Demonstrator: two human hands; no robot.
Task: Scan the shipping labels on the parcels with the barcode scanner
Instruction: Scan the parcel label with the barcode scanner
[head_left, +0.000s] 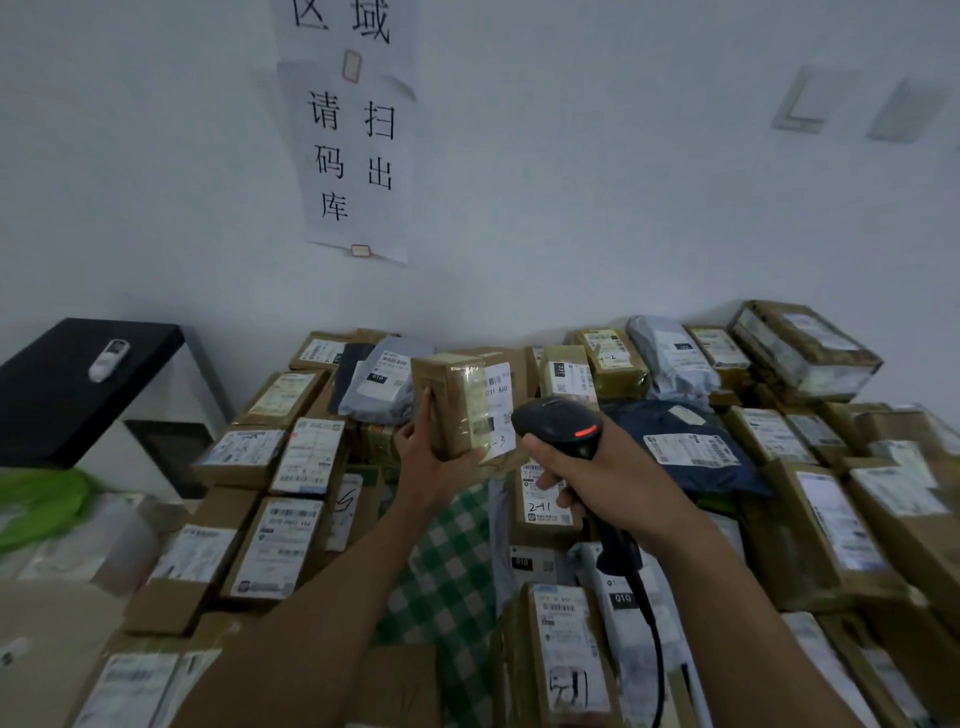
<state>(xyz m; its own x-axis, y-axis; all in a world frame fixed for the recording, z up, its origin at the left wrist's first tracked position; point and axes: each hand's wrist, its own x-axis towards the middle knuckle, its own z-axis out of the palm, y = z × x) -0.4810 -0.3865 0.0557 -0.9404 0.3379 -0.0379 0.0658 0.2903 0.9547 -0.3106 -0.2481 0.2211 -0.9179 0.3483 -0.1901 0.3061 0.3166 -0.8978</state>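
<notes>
**Parcel up, scanner on it**

Left hand (422, 446) holds a small brown parcel (457, 402) upright above the pile, its white label (497, 410) facing the scanner. Right hand (597, 486) wraps the black barcode scanner (563, 423), red light glowing, nose just beside the label. Labelled boxes (291, 540) crowd the green-checked tabletop (447, 571).

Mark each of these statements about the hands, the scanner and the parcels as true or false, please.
1. The left hand holds a small brown parcel lifted off the pile. True.
2. The right hand is empty. False: it grips the black barcode scanner.
3. A red light shows on the scanner. True.
4. The held parcel has no label. False: a white label is on it.
5. A green checked cloth shows between the parcels. True.
</notes>
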